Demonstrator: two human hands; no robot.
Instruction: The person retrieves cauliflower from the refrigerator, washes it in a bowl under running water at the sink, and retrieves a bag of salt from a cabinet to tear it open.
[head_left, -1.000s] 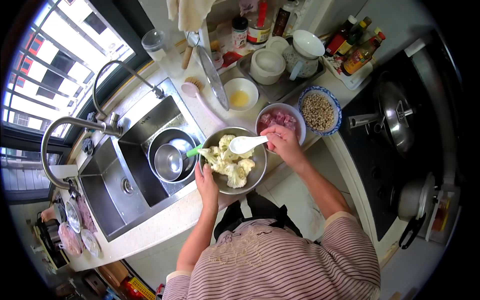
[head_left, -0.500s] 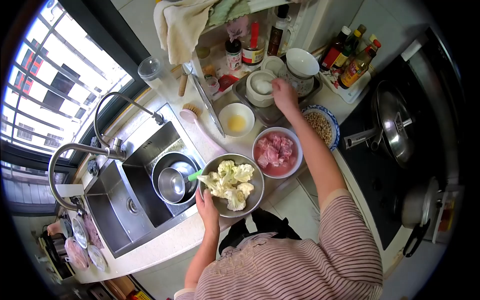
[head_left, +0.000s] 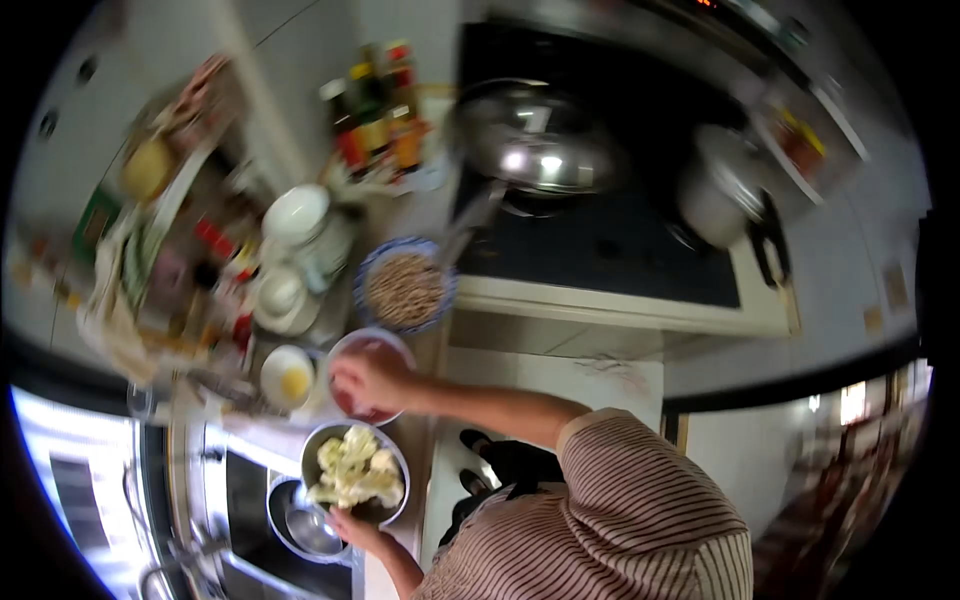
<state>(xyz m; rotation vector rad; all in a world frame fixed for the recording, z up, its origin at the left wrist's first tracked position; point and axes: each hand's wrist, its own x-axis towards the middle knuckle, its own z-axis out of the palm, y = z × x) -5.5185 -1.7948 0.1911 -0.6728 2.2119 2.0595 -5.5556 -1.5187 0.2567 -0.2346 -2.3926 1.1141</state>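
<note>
At the lower edge of a metal bowl (head_left: 398, 505) of cauliflower (head_left: 352, 465), my left hand (head_left: 362, 532) grips the rim, its fingers partly behind the bowl. My right hand (head_left: 372, 376) hovers over a bowl of meat (head_left: 345, 345) just above the cauliflower. It covers most of the meat, and motion blur smears its fingers, so whether they pinch anything does not show. Beside the meat sit a white bowl (head_left: 276, 378) with a yellow liquid and a blue-rimmed bowl (head_left: 362, 290) of small pale-brown pieces.
A lidded wok (head_left: 535, 150) and a pot (head_left: 715, 190) stand on the black cooktop (head_left: 610, 265). Several sauce bottles (head_left: 375, 125) are at the back. White jars (head_left: 285, 295) and a stacked bowl (head_left: 297, 212) stand left. The sink (head_left: 250, 510) holds a pan with a ladle.
My right hand has moved from the white jar to the meat bowl. The head view has swung right toward the cooktop. My left hand stays at the cauliflower bowl.
</note>
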